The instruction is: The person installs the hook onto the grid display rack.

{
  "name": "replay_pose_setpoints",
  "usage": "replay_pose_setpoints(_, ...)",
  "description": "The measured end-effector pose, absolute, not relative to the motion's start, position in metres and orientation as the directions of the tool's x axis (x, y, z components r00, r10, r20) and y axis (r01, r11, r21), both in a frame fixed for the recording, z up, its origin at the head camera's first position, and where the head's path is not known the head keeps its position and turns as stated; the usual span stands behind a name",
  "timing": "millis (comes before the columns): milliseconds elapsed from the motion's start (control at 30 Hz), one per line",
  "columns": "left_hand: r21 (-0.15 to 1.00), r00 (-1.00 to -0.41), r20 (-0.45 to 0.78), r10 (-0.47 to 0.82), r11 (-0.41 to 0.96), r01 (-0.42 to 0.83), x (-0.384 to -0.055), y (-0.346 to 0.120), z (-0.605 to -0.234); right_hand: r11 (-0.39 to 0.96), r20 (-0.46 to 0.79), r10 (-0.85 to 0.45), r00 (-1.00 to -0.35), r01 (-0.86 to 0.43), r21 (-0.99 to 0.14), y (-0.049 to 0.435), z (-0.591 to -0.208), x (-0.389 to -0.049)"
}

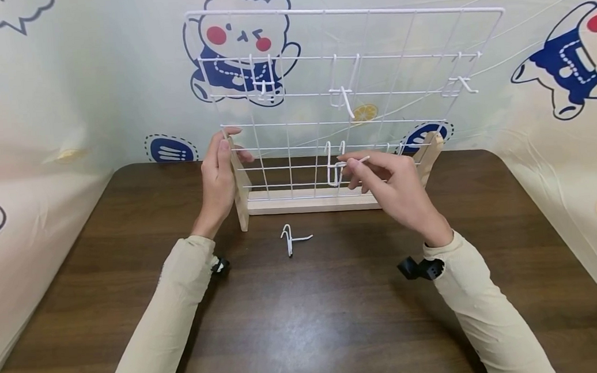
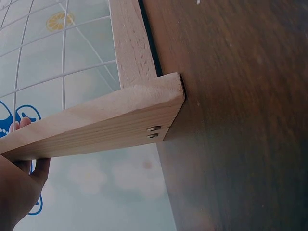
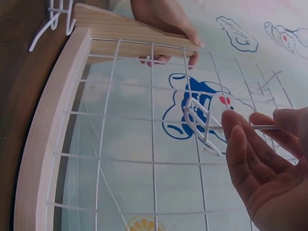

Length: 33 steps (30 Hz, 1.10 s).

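Observation:
A white wire grid [image 1: 346,12] stands in a wooden frame. My left hand [image 1: 218,172] grips the frame's left wooden side post [image 1: 240,190], with the thumb in front and fingers reaching behind. In the left wrist view, fingers show on both sides of that post [image 2: 96,125]. My right hand [image 1: 394,185] pinches a white wire hook [image 1: 331,170] by its prong between thumb and fingers. The hook's looped back faces the lower part of the grid, and in the right wrist view the hook [image 3: 196,120] overlaps the wires. Another white hook [image 1: 289,242] lies on the table.
Three white hooks hang along the upper grid, at left [image 1: 263,85], middle [image 1: 345,99] and right [image 1: 462,79]. A wooden bottom bar [image 1: 315,202] joins the posts, the right post [image 1: 430,157] partly behind my right hand. Printed cloth [image 1: 114,78] surrounds the dark table [image 1: 298,325].

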<state>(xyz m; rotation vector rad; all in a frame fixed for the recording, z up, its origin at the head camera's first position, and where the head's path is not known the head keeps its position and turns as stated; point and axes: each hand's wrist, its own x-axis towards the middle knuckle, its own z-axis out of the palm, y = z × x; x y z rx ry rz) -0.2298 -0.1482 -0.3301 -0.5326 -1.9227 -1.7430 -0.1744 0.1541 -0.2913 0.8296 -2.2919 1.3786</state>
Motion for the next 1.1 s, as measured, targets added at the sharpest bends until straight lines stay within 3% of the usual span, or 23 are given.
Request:
replay_pose_setpoints(200, 0.810, -0.812, 0.583, -0.031, 0.102, 0.578, -0.230, -0.148, -0.330, 0.323, 0.568, -0.293, -0.769, -0.639, -0.698, 0.150, -0.290, -0.181)
replay_pose_setpoints(533, 0.808, -0.810, 0.586, -0.029, 0.107, 0.580, -0.229, -0.149, -0.330, 0.374, 0.582, -0.266, -0.769, -0.638, -0.673, 0.146, -0.299, -0.187)
replay_pose_setpoints(900, 0.809, -0.811, 0.584, -0.032, 0.098, 0.579, -0.229, -0.149, -0.328, 0.501, 0.583, -0.352, -0.732, -0.673, -0.544, 0.143, -0.300, -0.185)
replay_pose_setpoints(1100, 0.811, -0.812, 0.583, -0.034, 0.095, 0.578, -0.230, -0.148, -0.329, 0.554, 0.503, -0.440, -0.744, -0.665, -0.501, 0.141, -0.301, -0.183)
